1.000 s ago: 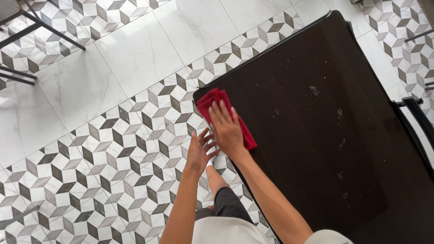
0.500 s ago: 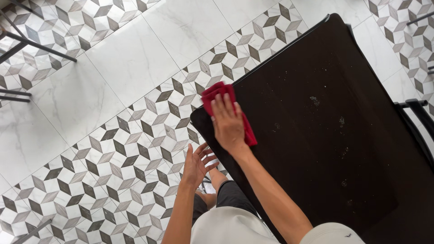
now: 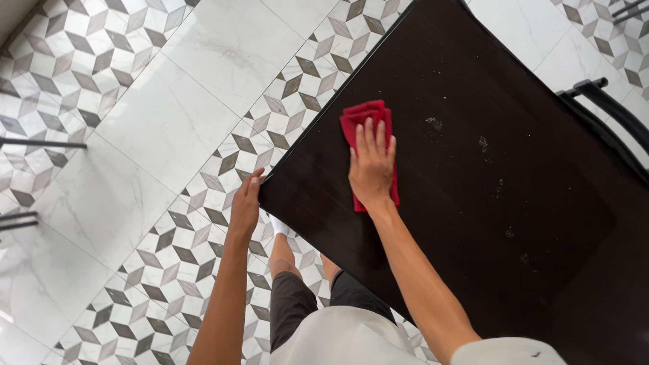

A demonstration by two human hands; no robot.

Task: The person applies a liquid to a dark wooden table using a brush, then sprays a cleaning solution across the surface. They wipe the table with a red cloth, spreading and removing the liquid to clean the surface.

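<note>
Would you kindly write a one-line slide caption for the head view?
Right hand presses a red cloth flat on a dark table while the left hand rests at its corner.

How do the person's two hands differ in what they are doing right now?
The right hand lies flat, fingers spread, pressing a folded red cloth on the dark table. The left hand holds nothing and touches the table's near corner, beside the patterned floor. The right hand is well onto the tabletop; the left stays at its edge. Both are bare and touch the same table.
</note>
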